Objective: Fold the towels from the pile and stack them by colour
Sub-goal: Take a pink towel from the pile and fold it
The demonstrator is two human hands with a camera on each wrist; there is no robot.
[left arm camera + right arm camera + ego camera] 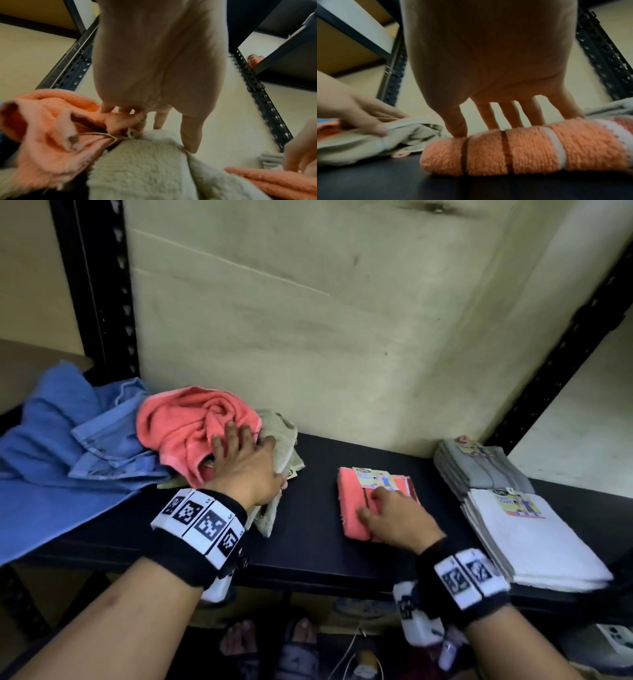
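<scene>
Both wrists carried black bands with square-patterned markers. The right hand lay palm down on the folded coral towel, fingers straight and slightly spread, tips pressing the top face; nothing was gripped. That towel sat flat on the dark shelf, mid-shelf, its long axis running front to back, the end with the printed paper label pointing toward the rear wall. The left hand was well apart from the right, flat on the loose pile at the left, fingers extended over the crumpled coral towel and the thumb on the pale beige towel; fingers looked straight, not closed on cloth.

To the right, near the front edge, a stack of folded white towels lay with its long axis front to back; just behind it, touching, a stack of folded grey towels. Far left, a blue cloth was spread loosely and hung over the shelf edge. Behind stood the cream wall and black perforated uprights.

The right wrist view alone showed the folded coral towel's near edge: rounded fold, two dark stripes and one white band crossing it, thumb tip touching its top. The left wrist view alone showed a thin loop between the crumpled coral towel and the beige towel, and the fingertips touching the coral cloth.
</scene>
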